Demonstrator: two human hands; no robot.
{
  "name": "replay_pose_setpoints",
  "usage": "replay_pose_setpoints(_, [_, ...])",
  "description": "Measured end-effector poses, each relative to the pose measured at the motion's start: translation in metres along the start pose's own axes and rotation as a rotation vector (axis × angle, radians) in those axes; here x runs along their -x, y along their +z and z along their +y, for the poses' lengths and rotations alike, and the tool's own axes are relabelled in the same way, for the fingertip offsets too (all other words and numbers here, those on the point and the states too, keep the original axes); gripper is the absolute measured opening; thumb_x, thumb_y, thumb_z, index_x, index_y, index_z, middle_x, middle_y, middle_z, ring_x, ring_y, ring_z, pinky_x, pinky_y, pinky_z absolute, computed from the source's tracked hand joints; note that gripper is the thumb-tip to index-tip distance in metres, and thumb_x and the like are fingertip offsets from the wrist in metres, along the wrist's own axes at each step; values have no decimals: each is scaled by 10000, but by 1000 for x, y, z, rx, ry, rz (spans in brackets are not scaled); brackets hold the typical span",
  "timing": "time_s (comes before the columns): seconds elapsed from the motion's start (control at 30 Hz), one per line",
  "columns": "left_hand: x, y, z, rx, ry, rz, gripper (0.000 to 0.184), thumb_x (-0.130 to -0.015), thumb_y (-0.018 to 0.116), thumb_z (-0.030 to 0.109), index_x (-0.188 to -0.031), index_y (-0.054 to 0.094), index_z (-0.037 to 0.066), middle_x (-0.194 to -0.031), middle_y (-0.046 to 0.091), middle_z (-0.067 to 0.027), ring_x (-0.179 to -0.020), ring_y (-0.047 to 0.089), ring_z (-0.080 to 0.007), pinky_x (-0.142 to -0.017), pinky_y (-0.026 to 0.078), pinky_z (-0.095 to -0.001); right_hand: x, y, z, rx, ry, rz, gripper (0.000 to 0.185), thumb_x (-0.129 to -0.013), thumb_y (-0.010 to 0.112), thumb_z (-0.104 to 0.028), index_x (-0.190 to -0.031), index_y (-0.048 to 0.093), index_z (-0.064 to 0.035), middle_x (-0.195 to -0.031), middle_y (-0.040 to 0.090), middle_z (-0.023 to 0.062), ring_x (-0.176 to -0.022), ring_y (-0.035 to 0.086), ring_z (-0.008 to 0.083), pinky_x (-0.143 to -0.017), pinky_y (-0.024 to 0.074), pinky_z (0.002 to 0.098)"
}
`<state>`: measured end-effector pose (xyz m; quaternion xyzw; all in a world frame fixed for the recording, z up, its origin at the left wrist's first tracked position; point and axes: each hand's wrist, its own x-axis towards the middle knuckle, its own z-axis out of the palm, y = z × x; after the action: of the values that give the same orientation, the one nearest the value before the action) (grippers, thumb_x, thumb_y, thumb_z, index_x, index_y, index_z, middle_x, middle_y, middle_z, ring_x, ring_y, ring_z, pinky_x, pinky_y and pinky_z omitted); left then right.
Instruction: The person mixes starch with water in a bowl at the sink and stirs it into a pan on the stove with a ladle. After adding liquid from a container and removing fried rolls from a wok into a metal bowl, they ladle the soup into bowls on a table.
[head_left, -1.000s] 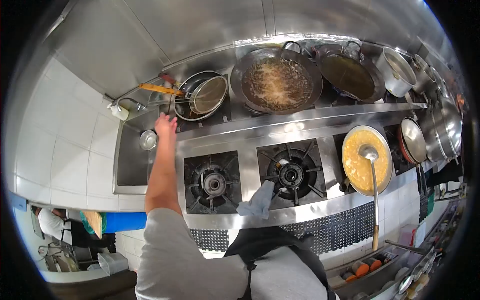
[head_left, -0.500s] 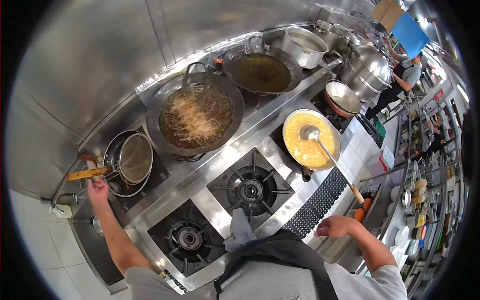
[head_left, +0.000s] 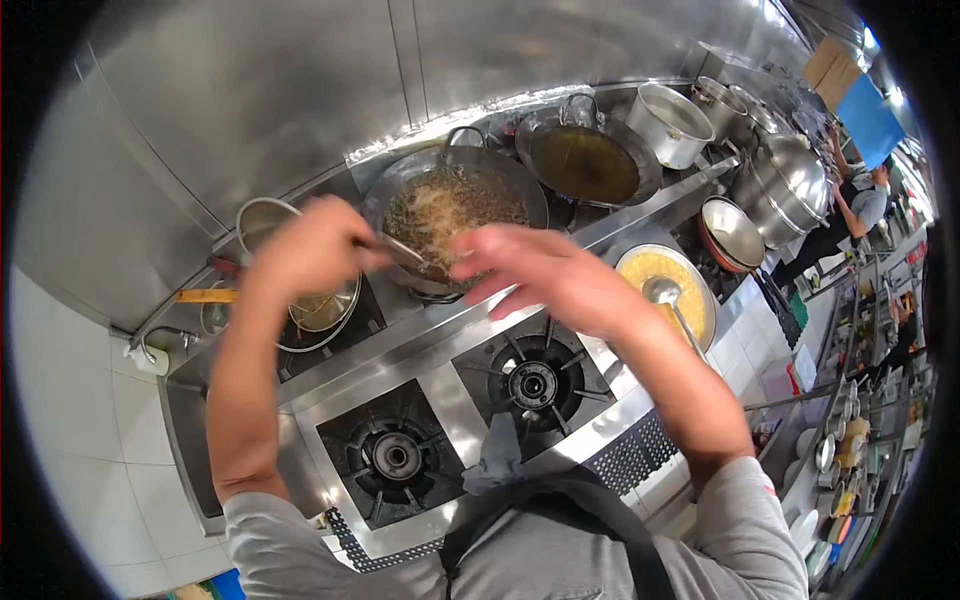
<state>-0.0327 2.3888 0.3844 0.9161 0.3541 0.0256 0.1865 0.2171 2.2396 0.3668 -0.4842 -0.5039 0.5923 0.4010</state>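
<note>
At nine o'clock lies an orange handle [head_left: 205, 296]. At ten, the blurred left hand [head_left: 320, 242] curls its grip around a slim metal rod [head_left: 405, 250] pointing right, beside a round strainer [head_left: 264, 218]; whether they join, I cannot tell. At twelve, a wok [head_left: 525, 190] holds bubbling oil [head_left: 450, 205]. At two, the right hand [head_left: 550, 278] spreads its fingers, its grip apparently empty. At three, a ladle [head_left: 662, 290] rests in yellow food [head_left: 638, 272].
</note>
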Motion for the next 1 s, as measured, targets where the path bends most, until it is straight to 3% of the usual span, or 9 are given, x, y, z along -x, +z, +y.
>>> replay_pose_setpoints(0.13, [-16, 91, 63, -513, 21, -253, 210, -734, 768, 209, -811, 765, 14, -852, 741, -193, -857, 739, -350, -787, 599, -438, -7, 37, 36, 690, 65, -113, 483, -988, 617, -312, -1302, 565, 52, -999, 729, 226, -855, 731, 324, -792, 560, 418])
replay_pose_setpoints(0.27, [-21, 144, 72, -574, 94, -283, 152, -764, 760, 195, -828, 778, 58, -917, 751, -179, -877, 738, -342, -759, 597, -443, 14, 59, 157, 756, -81, 284, 337, -908, 623, -141, -1187, 593, 46, -893, 684, 305, -893, 680, 467, -765, 524, 525])
replay_pose_setpoints(0.3, [-15, 146, 84, -561, 93, -285, 248, -810, 716, 151, -1039, 745, 62, -1209, 682, -216, -938, 717, -357, -803, 580, -456, 17, 58, 169, 678, -96, 343, 310, -899, 615, -116, -1166, 597, 42, -896, 679, 311, -904, 670, 482, -760, 519, 542])
replay_pose_setpoints(0.4, [16, 147, 123, -420, 297, 111, 634, -798, 741, 115, -1390, 515, 87, -1525, 405, -255, -1059, 658, -387, -922, 525, -476, 24, 30, 182, 606, -100, 443, 242, -902, 595, -93, -1107, 600, 36, -860, 672, 305, -887, 672, 479, -758, 509, 568])
replay_pose_setpoints(0.47, [43, 147, 145, -128, 348, 154, 586, -836, 752, 190, -1376, 546, 93, -1524, 418, -208, -1081, 649, -386, -942, 521, -469, 20, -10, 183, 879, -276, 472, 254, -896, 536, -86, -1101, 587, 56, -850, 678, 319, -810, 683, 493, -705, 540, 570])
replay_pose_setpoints(0.6, [96, 205, 142, 270, 339, 133, 506, -867, 761, 267, -1305, 604, 68, -1499, 439, -186, -1141, 637, -348, -960, 533, -440, -9, -70, 149, 1093, 17, 705, 228, -896, 506, -77, -1059, 586, 61, -896, 690, 323, -878, 692, 479, -797, 563, 544])
replay_pose_setpoints(0.77, [156, 276, 123, 484, 92, -69, 427, -887, 749, 251, -1268, 641, 92, -1500, 448, -211, -1262, 574, -387, -1010, 514, -458, -59, -135, 206, 1472, 9, 312, 234, -888, 510, -85, -1049, 597, 61, -960, 703, 305, -895, 699, 469, -851, 558, 511])
replay_pose_setpoints(0.93, [207, 337, 106, 618, 2, 17, 405, -909, 759, 245, -1285, 646, 145, -1465, 512, -177, -1315, 547, -346, -1051, 497, -401, -40, -86, 179, 19, 485, 398, 116, -928, 560, -38, -1007, 623, 20, -675, 599, 65, -455, 520, 172, -414, 440, 344])
replay_pose_setpoints(1.0, [214, 343, 106, 695, -39, 66, 401, -888, 780, 208, -1266, 656, 151, -1419, 558, -167, -1261, 588, -347, -1036, 508, -397, -37, -77, 168, -79, 551, 349, 116, -974, 527, -58, -1041, 611, -15, -684, 548, 34, -461, 462, 111, -411, 381, 302])
